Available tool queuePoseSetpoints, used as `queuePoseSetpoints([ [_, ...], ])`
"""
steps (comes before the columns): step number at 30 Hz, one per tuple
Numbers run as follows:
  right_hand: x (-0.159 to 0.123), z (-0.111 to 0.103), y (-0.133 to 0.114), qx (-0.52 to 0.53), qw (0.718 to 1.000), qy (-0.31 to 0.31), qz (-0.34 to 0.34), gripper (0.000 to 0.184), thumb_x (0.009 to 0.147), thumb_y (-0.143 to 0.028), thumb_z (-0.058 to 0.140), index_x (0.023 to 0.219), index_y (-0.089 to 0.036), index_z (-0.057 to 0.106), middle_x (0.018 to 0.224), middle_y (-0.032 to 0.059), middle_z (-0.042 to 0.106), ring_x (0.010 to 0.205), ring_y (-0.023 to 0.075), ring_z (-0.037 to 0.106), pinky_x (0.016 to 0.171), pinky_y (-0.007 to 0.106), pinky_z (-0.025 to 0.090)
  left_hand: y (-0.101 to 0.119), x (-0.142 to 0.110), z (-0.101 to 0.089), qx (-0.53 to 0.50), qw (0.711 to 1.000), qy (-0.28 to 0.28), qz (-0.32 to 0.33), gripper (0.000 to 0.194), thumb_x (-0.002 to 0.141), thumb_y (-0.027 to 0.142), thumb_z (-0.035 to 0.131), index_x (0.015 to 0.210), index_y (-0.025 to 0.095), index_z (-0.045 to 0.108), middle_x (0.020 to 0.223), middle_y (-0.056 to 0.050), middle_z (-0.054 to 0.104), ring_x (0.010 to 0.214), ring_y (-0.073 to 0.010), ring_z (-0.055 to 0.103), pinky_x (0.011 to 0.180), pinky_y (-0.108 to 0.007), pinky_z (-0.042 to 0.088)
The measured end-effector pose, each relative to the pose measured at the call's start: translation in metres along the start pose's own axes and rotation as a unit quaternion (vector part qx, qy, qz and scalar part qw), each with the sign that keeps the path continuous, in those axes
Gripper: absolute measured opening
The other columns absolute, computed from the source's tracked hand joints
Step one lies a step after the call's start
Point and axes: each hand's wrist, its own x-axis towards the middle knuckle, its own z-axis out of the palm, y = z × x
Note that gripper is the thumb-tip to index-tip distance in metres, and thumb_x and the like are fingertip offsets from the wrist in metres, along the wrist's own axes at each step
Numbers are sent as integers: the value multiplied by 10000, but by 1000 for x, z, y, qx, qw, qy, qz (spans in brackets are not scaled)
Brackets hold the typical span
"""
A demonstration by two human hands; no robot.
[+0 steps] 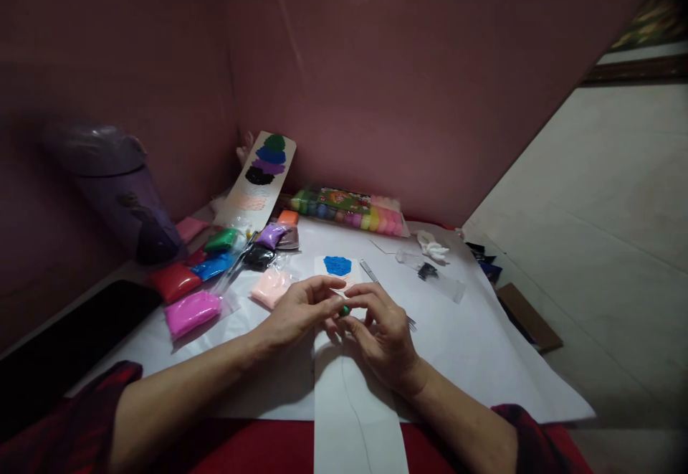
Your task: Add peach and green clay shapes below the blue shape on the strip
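Note:
A small lump of green modelling clay (345,310) shows between my fingertips. My left hand (301,307) is closed on it, with the thumb against its side. From the other side, the bent fingers of my right hand (385,330) pinch it too. Beneath both hands lies a long white card strip (349,406) with a thin curved line drawn down it. At the strip's far end is a textured patch of blue clay (337,266), with a pale peach area just below, partly hidden by my fingers. A metal fork (370,271) lies behind my right hand, its middle covered.
Left are several clay packets, including pink (193,314), red (175,282) and peach (271,286). A card with coloured clay patches (271,166) leans beside a purple bottle (126,201). Behind lies a multicoloured clay pack (349,210); right, a clear wrapper (446,286) and crumpled white tissue (431,247).

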Motion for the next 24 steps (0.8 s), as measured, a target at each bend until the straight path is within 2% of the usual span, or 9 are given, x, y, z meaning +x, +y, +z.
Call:
queuePoseSetpoints([
  [3,0,0,-1,-2,1000,-4,0,161,800,-161,621,954,-205,607,1007,82,610,938,210,609,756,360,558,0,0,1,-5,1000,6,5,444,624,302,800,977,115,606,707,-25,634,570,-97,563,573,-224,430],
  [5,1,0,-1,0,1000,-8,0,172,803,-156,614,968,-202,607,1013,84,611,946,211,607,759,360,555,0,0,1,-3,1000,19,2,429,655,322,779,984,111,602,673,-15,622,549,-85,549,561,-213,422],
  [8,0,0,-1,-1,1000,1,0,133,812,-130,582,923,-198,610,1000,81,613,939,205,608,750,351,552,-1,0,1,-2,1000,17,7,423,687,345,753,1008,125,588,684,-14,624,542,-95,563,573,-238,448],
  [12,0,0,0,-16,1000,6,4,119,805,-137,595,907,-198,603,990,83,612,937,211,607,730,343,549,-1,0,1,2,1000,-5,24,417,630,291,796,954,124,594,707,-10,625,553,-98,567,569,-240,450],
  [16,-1,0,0,-11,1000,5,6,152,805,-146,612,946,-200,596,990,81,611,929,208,607,727,335,545,0,0,1,34,999,30,21,379,688,353,749,949,118,608,693,-16,627,542,-89,551,553,-227,434],
  [21,0,0,0,-11,1000,3,3,147,820,-155,606,960,-202,603,993,83,609,916,203,607,746,344,540,0,0,1,16,1000,3,10,433,627,335,795,947,120,597,674,-14,634,548,-103,570,575,-243,449],
  [24,0,0,-1,-4,1000,-4,0,170,821,-151,607,983,-199,602,987,83,617,916,201,605,759,349,537,0,0,2,25,999,27,7,432,652,371,774,946,109,598,610,-1,610,523,-96,557,560,-231,438],
])
